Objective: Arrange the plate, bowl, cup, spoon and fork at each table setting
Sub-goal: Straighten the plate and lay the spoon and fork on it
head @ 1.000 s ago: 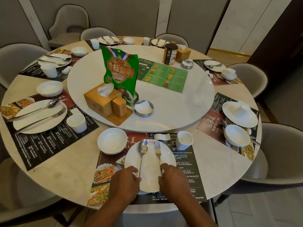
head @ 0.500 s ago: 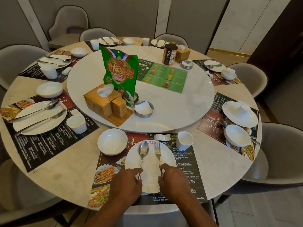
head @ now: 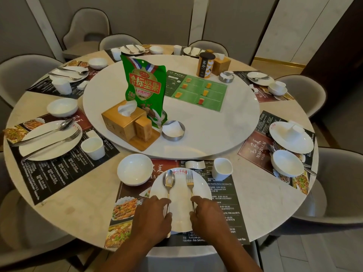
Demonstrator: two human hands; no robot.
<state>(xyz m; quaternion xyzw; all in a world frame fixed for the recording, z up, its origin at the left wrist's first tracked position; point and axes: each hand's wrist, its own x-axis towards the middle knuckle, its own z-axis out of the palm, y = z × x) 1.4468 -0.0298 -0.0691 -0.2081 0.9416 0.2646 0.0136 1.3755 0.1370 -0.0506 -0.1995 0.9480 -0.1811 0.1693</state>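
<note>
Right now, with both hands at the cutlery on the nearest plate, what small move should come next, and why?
Probably the left hand and right hand should release the handles and lift clear: the spoon and fork lie side by side, near parallel, on the plate, bowl beyond it to the left, cup to the right.

Green snack bag [head: 144, 91] — "金标坚果", "185". Dark canister [head: 205, 64] — "葵珍". Right placemat [head: 253, 148]: "MAOJIACAI". Near placemat [head: 222, 193]: "maojiacai1234", "West Java 40173". Plate [head: 180, 193] rim: red "毛家菜".
</note>
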